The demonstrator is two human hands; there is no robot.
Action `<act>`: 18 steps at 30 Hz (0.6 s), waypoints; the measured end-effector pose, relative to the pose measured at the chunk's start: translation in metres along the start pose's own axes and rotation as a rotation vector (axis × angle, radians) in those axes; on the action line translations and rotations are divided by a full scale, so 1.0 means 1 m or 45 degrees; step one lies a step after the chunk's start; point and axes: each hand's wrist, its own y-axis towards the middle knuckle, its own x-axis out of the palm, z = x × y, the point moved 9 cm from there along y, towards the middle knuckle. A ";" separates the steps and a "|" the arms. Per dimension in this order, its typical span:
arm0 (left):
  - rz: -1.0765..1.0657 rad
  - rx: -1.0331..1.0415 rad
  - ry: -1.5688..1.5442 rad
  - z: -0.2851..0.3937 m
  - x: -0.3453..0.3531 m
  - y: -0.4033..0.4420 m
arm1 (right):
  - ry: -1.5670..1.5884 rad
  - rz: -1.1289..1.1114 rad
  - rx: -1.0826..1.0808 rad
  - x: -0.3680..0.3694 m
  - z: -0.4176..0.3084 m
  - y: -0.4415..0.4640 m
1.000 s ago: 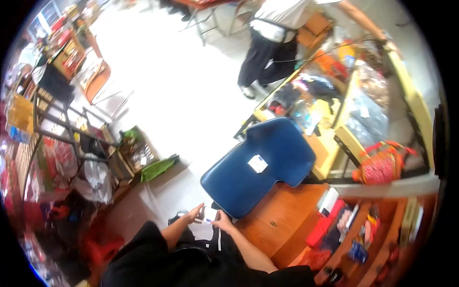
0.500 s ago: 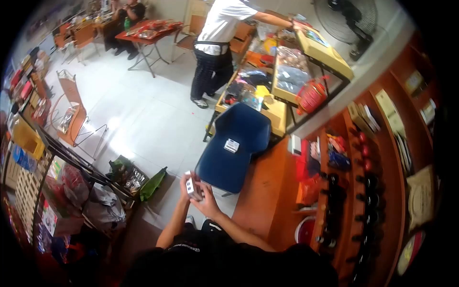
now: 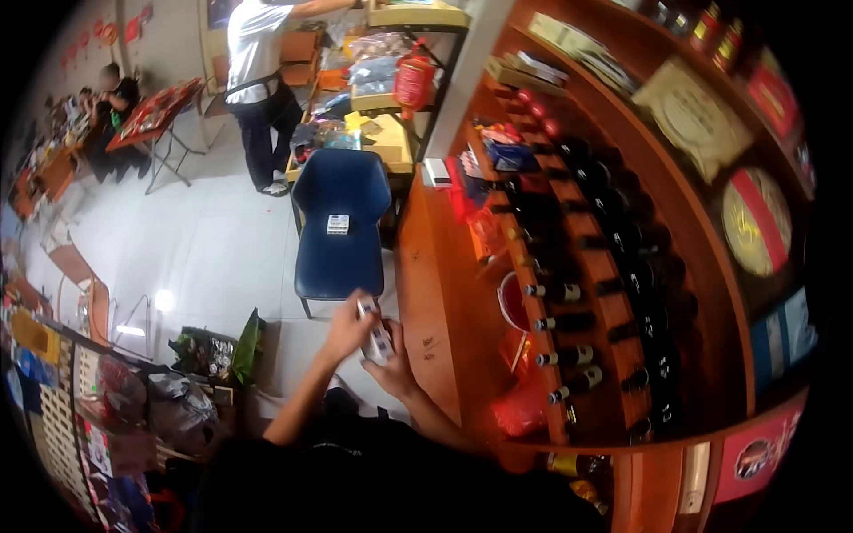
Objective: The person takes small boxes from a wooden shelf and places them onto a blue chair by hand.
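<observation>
Just in front of my body, both hands are raised around small white box-like pieces. My left hand is closed on a small white piece near its fingertips. Lower and to the right, my right hand grips a small white box with dark marks on its face. The hands are close together. Beyond them stands a blue chair, with a white labelled packet lying on its seat. Fine print on the pieces is too small to read.
A wooden shelf of bottles fills the right side beside a wooden counter. A person in a white shirt stands at a loaded rack. Another person sits near a red table. A crate lies on the floor.
The view has swung right, bringing more of the bottle shelf in. Held as one box before, the white item now shows as two pieces, one at each hand.
</observation>
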 end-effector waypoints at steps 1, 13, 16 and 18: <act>-0.081 -0.102 0.102 -0.029 0.028 -0.026 | 0.107 0.016 0.106 -0.020 0.027 -0.032; -0.977 0.005 0.450 -0.055 0.214 -0.233 | 0.137 0.761 0.412 -0.092 0.040 -0.320; -1.196 0.070 0.186 -0.025 0.245 -0.265 | 0.155 0.878 0.632 -0.090 -0.005 -0.364; -1.416 0.091 0.089 -0.043 0.278 -0.297 | -0.176 1.061 0.581 -0.085 -0.035 -0.402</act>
